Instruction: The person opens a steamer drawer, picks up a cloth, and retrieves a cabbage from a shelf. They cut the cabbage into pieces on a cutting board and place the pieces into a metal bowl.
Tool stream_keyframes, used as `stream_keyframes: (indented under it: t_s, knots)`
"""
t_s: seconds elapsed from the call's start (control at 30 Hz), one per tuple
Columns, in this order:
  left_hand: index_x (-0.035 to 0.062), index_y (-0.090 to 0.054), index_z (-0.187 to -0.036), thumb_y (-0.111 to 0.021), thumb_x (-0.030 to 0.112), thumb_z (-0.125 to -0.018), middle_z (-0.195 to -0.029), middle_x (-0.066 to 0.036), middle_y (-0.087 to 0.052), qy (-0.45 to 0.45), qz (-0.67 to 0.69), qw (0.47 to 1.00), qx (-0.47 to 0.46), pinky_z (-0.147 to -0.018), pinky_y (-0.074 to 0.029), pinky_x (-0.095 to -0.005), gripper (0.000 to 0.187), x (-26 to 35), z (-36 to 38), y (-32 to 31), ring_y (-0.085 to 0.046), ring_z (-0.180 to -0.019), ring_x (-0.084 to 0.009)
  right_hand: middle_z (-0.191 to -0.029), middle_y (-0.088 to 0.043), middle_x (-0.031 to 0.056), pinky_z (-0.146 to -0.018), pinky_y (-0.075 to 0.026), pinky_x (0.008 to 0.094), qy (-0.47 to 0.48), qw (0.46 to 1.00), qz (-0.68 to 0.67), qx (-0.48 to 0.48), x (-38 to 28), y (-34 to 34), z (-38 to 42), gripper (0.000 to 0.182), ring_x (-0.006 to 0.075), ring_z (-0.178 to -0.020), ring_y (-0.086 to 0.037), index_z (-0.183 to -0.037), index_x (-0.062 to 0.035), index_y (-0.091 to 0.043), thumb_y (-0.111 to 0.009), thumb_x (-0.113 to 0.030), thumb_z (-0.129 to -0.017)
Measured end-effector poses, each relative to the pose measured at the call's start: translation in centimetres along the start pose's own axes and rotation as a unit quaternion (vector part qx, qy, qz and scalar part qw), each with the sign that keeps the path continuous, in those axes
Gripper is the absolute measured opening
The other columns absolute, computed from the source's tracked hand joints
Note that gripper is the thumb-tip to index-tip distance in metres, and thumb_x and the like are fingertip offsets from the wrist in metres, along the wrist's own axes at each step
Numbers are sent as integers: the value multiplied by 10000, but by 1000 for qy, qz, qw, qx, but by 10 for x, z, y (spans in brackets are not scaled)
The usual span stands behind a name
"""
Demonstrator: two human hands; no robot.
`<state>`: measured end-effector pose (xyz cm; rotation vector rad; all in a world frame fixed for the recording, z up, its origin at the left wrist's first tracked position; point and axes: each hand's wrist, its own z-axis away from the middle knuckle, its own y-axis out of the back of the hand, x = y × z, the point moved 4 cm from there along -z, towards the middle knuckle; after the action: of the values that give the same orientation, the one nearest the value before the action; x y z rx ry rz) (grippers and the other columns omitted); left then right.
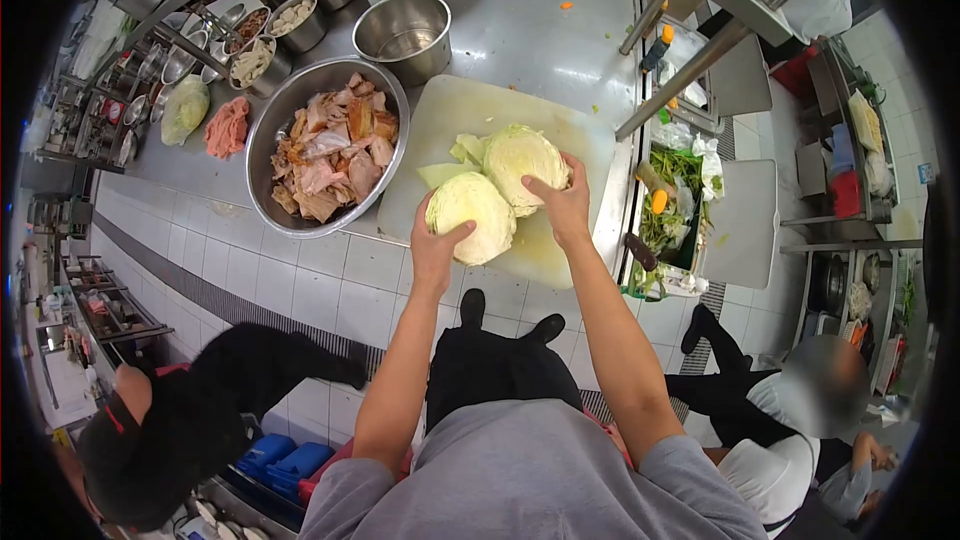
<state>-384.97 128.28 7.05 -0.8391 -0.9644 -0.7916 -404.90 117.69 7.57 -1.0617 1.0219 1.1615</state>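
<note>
My left hand (pixel 436 248) grips a cabbage half (pixel 474 220), thumb across its pale cut face and fingers round the outer side. A second cabbage half (pixel 520 162), cut face up, is in my right hand (pixel 565 198), with the thumb pressed on the face near its lower edge. Both halves sit side by side over the pale cutting board (pixel 575 130), their edges meeting. Loose green leaves (pixel 450 172) lie just behind them on the board.
Left of the board stands a large metal bowl of meat pieces (pixel 335 145), with a steel pot (pixel 403 40) behind. Pink meat (pixel 227 127) and another cabbage (pixel 186 110) lie farther left. A crate of greens (pixel 668 202) is at right. Other people (pixel 790 410) work on both sides.
</note>
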Motion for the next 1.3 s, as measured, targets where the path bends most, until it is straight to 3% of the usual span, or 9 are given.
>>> stream_keyframes:
  t_s: [0.23,0.47,0.73,0.83,0.93,1.1,1.2,1.23,1.3]
  knots:
    - [13,-381,-1412,-772,-60,-696,-1289,-155,-547,42,28,999,-16,-973,-487,-351,820,11,9,-8,-588,-1140,-239,-1101,-603,150,-801,-536,318,36,995,54,81,-44,54,21,691,222,-983,-629,-1279,-6,-482,-837,-56,-688]
    - [-6,-318,-1449,-748,10,-760,-1303,-184,-534,63,12,997,-49,-958,-495,-351,812,-8,14,-20,-584,-1148,-258,-1225,-567,161,-875,-543,343,47,994,-9,95,-95,90,52,718,236,-1068,-620,-1357,31,-386,-782,-26,-761]
    - [-23,-347,-1426,-617,17,-859,-1323,-156,-538,111,134,983,-50,-999,-475,-372,629,-16,34,-37,-553,-1204,-269,-1253,-546,169,-913,-547,368,-55,987,-151,11,-99,32,101,785,251,-1124,-597,-1373,31,-344,-807,-36,-743]
    - [-16,-417,-1389,-384,225,-980,-1351,-170,-535,179,291,940,-27,-1022,-472,-426,476,-29,41,-36,-546,-1232,-305,-1201,-545,137,-916,-506,338,-13,1000,-19,-19,-71,6,127,744,222,-1085,-568,-1303,0,-397,-841,-124,-719]
    - [-14,-460,-1359,-347,264,-988,-1317,-179,-565,136,294,945,-31,-1005,-487,-434,478,-31,43,-17,-582,-1186,-312,-1196,-530,138,-925,-492,331,45,997,55,-33,-51,-15,152,717,222,-1086,-564,-1304,6,-395,-825,-91,-738]
    - [22,-479,-1356,-336,370,-980,-1270,-178,-589,97,358,929,-10,-972,-509,-445,531,-33,56,3,-604,-1136,-340,-1245,-467,149,-937,-450,372,113,945,283,-117,-69,-39,168,689,247,-1160,-482,-1299,-10,-417,-792,-259,-778]
    - [23,-485,-1348,-342,354,-978,-1258,-173,-594,69,364,929,-3,-954,-521,-451,517,-42,55,21,-614,-1114,-339,-1263,-468,127,-923,-440,375,140,946,236,-172,-67,-29,159,571,260,-1158,-473,-1281,-44,-462,-724,-259,-821]
    - [23,-485,-1348,-342,354,-978,-1258,-173,-594,66,364,929,0,-954,-521,-451,517,-40,53,26,-614,-1114,-339,-1313,-461,106,-923,-426,369,82,974,127,-166,-57,-21,143,490,257,-1163,-470,-1302,-89,-492,-663,-179,-852]
    - [23,-493,-1339,-348,352,-972,-1243,-178,-600,96,330,939,16,-926,-537,-456,514,-39,54,35,-626,-1086,-342,-1368,-453,104,-953,-420,386,172,950,146,-215,-60,-14,92,480,266,-1197,-462,-1336,-116,-495,-597,-104,-868]
